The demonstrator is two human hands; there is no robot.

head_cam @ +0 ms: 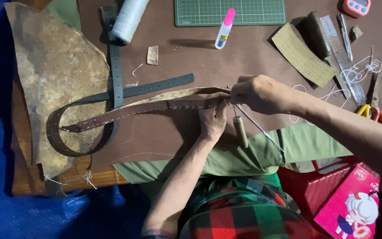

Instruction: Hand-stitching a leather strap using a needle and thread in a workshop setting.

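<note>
A long brown leather strap [147, 107] with a stitched edge lies across the work surface, curving left. My left hand [212, 119] grips it from below near its right end. My right hand [261, 94] pinches the strap's end from the right and holds a wooden-handled awl [240, 131] that points down toward me. A thin thread or needle [261, 130] runs from that hand toward the lower right. A black strap with punched holes [111, 95] loops under the brown one.
A big raw hide piece [56, 75] lies at left. At the back stand a white thread spool [129, 20], a glue bottle [224, 30], a green cutting mat [230, 12]. Rulers, tools, scissors [370, 110] sit at right. A red stool [315, 186] is beside my lap.
</note>
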